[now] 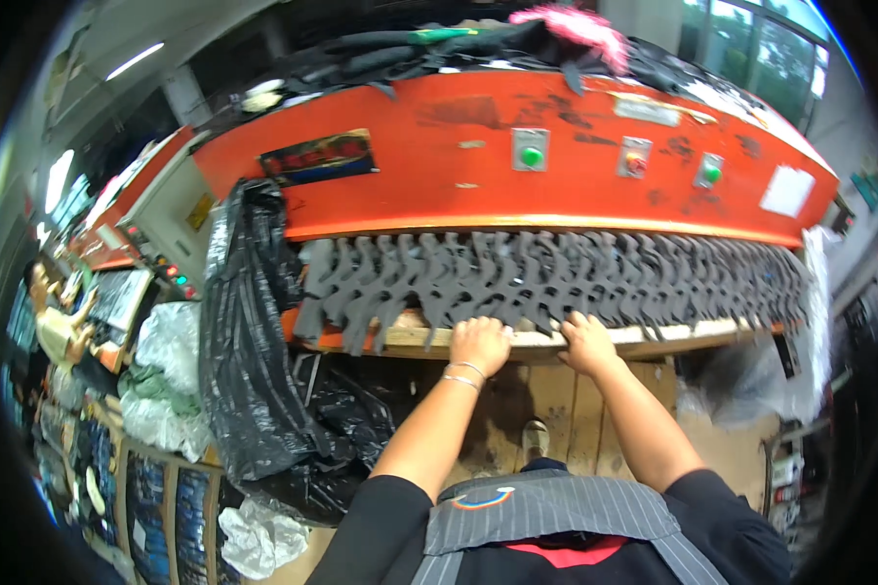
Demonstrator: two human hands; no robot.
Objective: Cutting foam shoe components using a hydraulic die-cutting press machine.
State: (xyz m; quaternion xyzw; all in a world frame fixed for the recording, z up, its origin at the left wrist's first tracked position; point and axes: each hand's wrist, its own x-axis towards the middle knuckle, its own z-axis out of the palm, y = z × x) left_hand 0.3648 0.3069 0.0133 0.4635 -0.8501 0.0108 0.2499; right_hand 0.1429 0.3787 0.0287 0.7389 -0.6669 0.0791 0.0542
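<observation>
A dark grey sheet (458, 278), cut into a lattice of curved shapes, lies across a pale wooden board (415, 336) under the front of an orange machine. Strips of it hang over the board's near edge. My left hand (481, 345), with bracelets at the wrist, is closed over that edge, left of the middle. A little to its right, my right hand (589, 343) grips the same edge, its thumb low on the near side. Fingertips of both hands reach the sheet's lower fringe, and their undersides are hidden.
The orange machine (429, 185) carries green buttons (531, 156) and a red one (635, 164). Black plastic sheeting (254, 341) hangs at the left, clear plastic (751, 375) at the right. A wooden platform (502, 429) lies below. Another person (59, 327) works far left.
</observation>
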